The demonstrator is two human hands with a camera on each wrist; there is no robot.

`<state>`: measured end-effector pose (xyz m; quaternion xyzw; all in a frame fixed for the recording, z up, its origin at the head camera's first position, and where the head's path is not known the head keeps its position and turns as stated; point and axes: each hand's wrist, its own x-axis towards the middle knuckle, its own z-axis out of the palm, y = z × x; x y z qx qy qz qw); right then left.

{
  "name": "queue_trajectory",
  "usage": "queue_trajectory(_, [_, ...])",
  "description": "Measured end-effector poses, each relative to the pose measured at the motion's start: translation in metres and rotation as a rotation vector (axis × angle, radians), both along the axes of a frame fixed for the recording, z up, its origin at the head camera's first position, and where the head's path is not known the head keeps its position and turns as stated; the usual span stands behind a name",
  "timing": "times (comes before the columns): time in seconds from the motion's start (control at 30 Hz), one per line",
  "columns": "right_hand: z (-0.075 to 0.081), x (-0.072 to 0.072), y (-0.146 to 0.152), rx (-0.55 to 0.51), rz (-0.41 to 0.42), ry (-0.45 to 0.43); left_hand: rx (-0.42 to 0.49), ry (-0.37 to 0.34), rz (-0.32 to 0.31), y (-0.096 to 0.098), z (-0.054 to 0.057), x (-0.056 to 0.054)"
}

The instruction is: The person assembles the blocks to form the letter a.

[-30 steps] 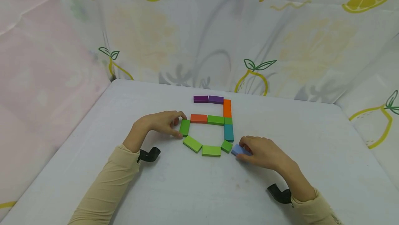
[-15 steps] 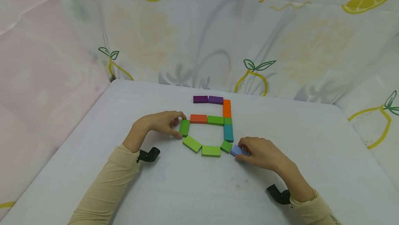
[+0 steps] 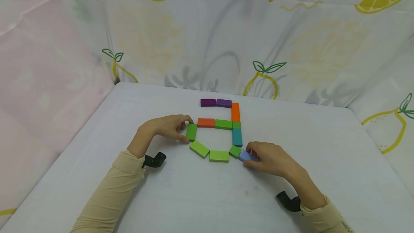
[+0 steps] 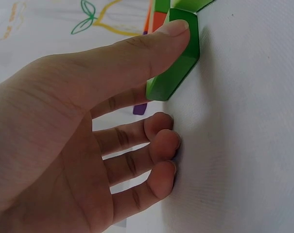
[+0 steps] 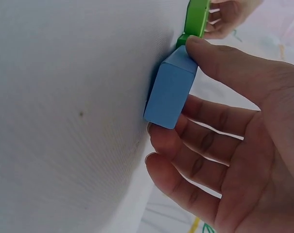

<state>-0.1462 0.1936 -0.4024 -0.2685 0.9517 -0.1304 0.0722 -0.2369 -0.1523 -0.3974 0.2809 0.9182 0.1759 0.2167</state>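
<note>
My left hand [image 3: 170, 127] pinches a green block [image 3: 192, 132] lying at the left side of a ring of flat blocks. In the left wrist view the thumb lies along that block's end, and the other fingertips rest on the white cloth. My right hand [image 3: 271, 157] pinches a light blue block [image 3: 248, 155] between thumb and fingers, low on the cloth. One end of the blue block sits right at a small green block [image 3: 235, 151], below the teal block [image 3: 237, 138]. The right wrist view shows its blue end face [image 5: 170, 94] toward the palm.
Two light green blocks [image 3: 219, 156] form the near side of the ring. A red block [image 3: 206, 122] and a green block [image 3: 223, 124] form its far side. An orange block [image 3: 235, 112] leads up to two purple blocks [image 3: 208, 102]. White cloth [image 3: 207, 197] covers the table.
My right hand has slid slightly left with the light blue block, bringing its end up to the small green block. The left hand has stayed in place.
</note>
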Motion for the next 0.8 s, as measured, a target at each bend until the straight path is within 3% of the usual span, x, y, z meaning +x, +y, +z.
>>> queue_trajectory(0.8, [-0.0032, -0.0003, -0.0001, 0.003, 0.028, 0.02, 0.002, -0.009, 0.003, -0.0002, 0.0009, 0.0006])
